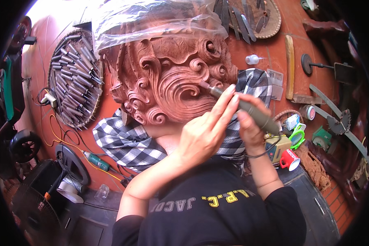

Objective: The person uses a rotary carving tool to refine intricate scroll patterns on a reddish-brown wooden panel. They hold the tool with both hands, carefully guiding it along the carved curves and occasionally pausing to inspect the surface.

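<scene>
A dark green rotary tool [257,117] slants across the front of a reddish-brown wood carving [174,76] full of swirls and curls. Its reddish tip meets the carved surface right of the large central swirl, or lies just over it. My right hand [252,123] is closed round the tool's body. My left hand [207,131] grips the tool nearer its tip, with fairly straight fingers lying along it; its thumb is hidden. Clear plastic sheeting [160,24] covers the carving's far part. Black-and-white checked cloth [129,143] lies under and beside the carving.
On the left stands a round basket [49,78] of many carving chisels. A green power tool [95,160], cords and a fan [35,205] are nearer. On the right are a small bottle [253,60], a wooden bar [290,65], a red mug [289,159] and a beige box [278,148].
</scene>
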`<control>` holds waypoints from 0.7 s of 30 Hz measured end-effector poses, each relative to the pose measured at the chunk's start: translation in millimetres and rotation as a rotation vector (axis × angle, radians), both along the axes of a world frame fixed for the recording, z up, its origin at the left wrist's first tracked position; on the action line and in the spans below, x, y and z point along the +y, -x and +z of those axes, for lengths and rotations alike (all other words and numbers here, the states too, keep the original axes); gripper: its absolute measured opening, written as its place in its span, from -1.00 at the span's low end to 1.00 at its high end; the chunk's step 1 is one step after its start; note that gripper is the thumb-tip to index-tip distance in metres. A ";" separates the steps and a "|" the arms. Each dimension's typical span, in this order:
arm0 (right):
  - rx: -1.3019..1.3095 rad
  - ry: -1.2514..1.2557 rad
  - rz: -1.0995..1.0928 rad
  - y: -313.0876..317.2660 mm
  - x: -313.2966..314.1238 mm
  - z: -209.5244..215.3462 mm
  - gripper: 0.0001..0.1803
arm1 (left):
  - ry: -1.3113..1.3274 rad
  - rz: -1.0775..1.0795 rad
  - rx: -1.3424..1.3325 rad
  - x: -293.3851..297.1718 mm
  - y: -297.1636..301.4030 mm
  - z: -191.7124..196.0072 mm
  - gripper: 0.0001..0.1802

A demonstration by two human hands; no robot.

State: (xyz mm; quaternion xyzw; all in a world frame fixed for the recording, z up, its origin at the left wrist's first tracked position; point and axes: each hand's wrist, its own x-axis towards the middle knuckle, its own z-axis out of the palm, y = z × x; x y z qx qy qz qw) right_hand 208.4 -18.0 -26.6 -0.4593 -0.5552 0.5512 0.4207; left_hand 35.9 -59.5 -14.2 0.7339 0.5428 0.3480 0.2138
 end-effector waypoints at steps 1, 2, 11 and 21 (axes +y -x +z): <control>0.139 0.137 -0.018 -9.1 9.7 -1.5 -0.55 | 0.004 0.006 -0.004 6.0 -8.1 0.7 -0.16; 0.283 0.275 -0.033 -16.8 19.6 -6.1 -0.54 | 0.008 0.017 -0.002 10.8 -15.8 -0.3 -0.12; 0.386 0.525 0.269 -29.0 112.1 2.1 -0.56 | 0.131 0.129 -0.063 47.9 -32.8 3.7 -0.07; 0.368 0.526 0.274 -20.7 115.4 2.4 -0.57 | 0.118 0.154 -0.127 49.5 -28.5 -1.2 -0.10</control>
